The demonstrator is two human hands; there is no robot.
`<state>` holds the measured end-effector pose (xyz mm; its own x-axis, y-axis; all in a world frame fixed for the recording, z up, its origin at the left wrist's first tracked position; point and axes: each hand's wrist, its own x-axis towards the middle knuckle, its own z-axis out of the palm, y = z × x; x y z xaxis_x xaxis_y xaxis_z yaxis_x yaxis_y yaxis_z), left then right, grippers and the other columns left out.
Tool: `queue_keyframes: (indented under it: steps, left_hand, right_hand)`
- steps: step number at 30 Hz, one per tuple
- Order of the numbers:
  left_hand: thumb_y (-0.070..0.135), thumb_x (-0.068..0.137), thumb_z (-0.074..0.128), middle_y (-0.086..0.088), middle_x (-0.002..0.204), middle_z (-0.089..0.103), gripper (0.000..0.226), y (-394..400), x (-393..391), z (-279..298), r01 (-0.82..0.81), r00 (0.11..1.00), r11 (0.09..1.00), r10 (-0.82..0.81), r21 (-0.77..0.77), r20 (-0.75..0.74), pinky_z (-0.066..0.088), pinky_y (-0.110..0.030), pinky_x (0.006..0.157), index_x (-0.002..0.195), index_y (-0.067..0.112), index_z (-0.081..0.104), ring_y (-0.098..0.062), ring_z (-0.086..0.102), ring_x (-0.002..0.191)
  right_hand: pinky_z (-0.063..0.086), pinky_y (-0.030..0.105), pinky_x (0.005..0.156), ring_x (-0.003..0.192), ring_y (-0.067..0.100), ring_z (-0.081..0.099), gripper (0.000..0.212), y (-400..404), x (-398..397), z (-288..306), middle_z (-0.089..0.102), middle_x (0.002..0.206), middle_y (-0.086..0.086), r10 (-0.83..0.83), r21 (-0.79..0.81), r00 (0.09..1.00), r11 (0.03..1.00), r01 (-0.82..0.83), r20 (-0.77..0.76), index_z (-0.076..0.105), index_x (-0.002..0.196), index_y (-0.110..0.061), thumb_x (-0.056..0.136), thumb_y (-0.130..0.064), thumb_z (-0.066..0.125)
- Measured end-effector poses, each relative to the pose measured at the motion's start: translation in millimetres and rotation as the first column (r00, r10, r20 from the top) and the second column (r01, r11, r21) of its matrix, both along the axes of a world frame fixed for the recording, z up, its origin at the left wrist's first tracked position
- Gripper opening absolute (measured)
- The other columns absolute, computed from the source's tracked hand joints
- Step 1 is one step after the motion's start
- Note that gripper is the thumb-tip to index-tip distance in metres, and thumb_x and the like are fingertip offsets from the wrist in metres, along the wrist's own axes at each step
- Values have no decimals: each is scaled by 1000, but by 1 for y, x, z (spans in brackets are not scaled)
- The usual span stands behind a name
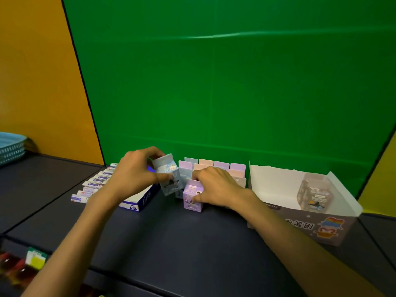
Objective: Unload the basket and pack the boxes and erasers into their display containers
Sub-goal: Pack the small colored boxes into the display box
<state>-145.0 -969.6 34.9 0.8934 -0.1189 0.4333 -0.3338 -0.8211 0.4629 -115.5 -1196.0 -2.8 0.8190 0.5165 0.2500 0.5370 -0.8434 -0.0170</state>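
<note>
On a dark shelf (pixel 171 236), a person's right hand (pixel 216 187) pinches a purple carton-shaped box (pixel 192 199) standing upright, while the left hand (pixel 137 172) grips a tilted grey-blue box (pixel 168 174) lifted just beside it. Behind stand rows of pastel boxes (pixel 214 166); right, a cardboard display container (pixel 300 211); far left, the teal basket (pixel 10 146).

Two bare forearms reach in from the near edge, uncovered along all their visible length, with no sleeve or cuff showing. The left hand (pixel 137 170) and the right hand (pixel 216 187) are ungloved, with no ring, watch or band visible on fingers or wrists.
</note>
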Motion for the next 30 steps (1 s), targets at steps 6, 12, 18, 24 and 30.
queue_keyframes:
  steps: [6,12,18,24,30]
  left_hand:
    - [27,74,86,14,94,67,39,-40,-12,33,91,983,980,-59,-179,176,52,-31,74,107,23,68,-2,61,84]
    - [26,78,83,16,100,66,39,-94,0,57,227,941,943,-148,-245,304,52,-26,74,113,23,65,-2,59,89]
    - [33,77,84,15,101,66,42,-160,8,55,349,919,925,-306,-149,250,51,-27,79,112,23,65,1,60,89]
    - [30,73,87,9,103,68,43,-213,18,37,437,894,899,-430,-36,123,53,-38,83,109,22,65,-10,62,89]
    - [35,76,81,0,108,61,48,-255,39,14,342,930,888,-367,308,27,45,-36,77,116,22,58,-26,60,98]
  right_hand:
    - [48,34,66,80,17,60,41,-38,-14,48,66,92,-4,27,203,999,979,-18,-44,65,106,-19,74,-39,82]
    - [54,39,73,79,14,65,37,-115,-29,93,71,90,-6,-58,328,998,943,59,-12,68,99,-21,70,-36,86]
    - [53,40,75,80,18,64,36,-191,-20,88,71,89,-4,-213,269,977,940,210,-17,67,98,-21,70,-31,87]
    - [45,31,67,80,15,59,38,-237,1,49,66,92,-3,-313,133,947,938,320,-74,63,99,-22,71,-32,87]
    - [43,29,70,87,16,55,38,-255,9,15,58,99,-4,-356,-1,935,935,356,-11,57,101,-22,76,-35,83]
